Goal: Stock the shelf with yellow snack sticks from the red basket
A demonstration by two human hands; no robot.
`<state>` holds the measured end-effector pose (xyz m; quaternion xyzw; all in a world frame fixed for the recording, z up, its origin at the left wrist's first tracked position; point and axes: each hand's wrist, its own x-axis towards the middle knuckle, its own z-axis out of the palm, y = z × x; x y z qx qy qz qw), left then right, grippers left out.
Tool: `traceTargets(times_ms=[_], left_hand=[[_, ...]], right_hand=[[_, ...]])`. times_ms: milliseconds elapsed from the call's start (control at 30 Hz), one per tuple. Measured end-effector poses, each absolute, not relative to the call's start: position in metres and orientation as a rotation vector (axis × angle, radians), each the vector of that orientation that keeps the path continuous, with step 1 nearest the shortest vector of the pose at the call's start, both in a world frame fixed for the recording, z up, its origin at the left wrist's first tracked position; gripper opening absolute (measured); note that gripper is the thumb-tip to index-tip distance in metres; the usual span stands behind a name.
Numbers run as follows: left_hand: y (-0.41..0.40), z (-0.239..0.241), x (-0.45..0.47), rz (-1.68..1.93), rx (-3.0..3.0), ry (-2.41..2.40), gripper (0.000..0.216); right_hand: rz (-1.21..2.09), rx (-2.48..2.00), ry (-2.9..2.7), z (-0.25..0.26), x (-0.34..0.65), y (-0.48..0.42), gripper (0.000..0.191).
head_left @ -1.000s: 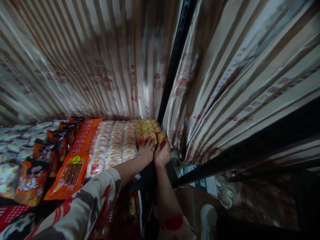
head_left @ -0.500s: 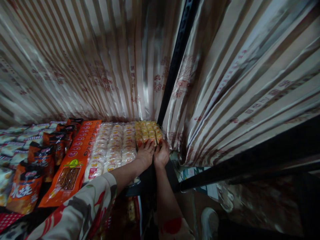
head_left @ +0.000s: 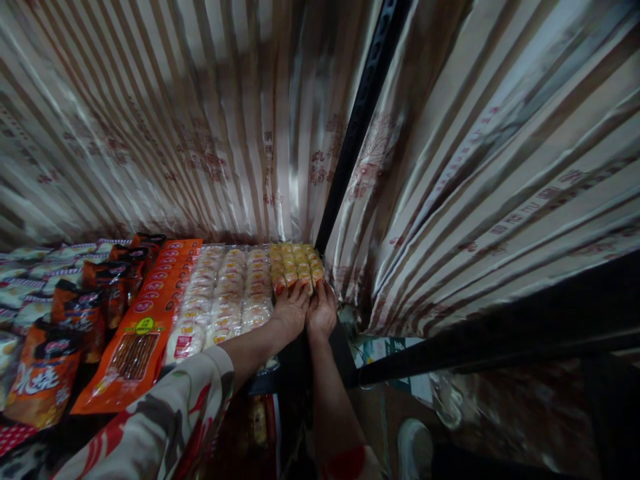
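Note:
Small yellow wrapped snack packets (head_left: 297,259) stand in tight rows at the right end of the display, beside the dark post. At their front edge, my left hand (head_left: 291,307) has its fingers curled over the nearest packets, whose ends look reddish. Close against it on the right, my right hand (head_left: 321,312) grips the front right packets, its fingertips partly hidden. Just left of my left hand lie rows of clear-wrapped white round cakes (head_left: 227,293), partly covered by my left forearm.
Farther left are long orange packs of brown sticks (head_left: 143,320), orange-and-black bags (head_left: 47,373) and white packets (head_left: 30,293). A striped curtain (head_left: 225,120) hangs behind, with a dark metal post (head_left: 355,127) before it. A dark bar (head_left: 475,327) crosses at right; a shoe (head_left: 415,447) shows below.
Both hands stay at the front of the yellow packets, with only slight finger movement. The view has shifted a little.

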<state>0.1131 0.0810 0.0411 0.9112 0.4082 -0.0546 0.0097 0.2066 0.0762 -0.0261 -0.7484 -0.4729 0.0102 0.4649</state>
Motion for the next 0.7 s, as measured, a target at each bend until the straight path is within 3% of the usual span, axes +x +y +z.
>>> traceTargets(times_ms=[700], left_hand=[[0.084,0.0393,0.1125,0.038,3.027,1.246,0.039]], right_hand=[[0.016,-1.774,-1.191,-0.0288,0.2044,0.0723,0.049]])
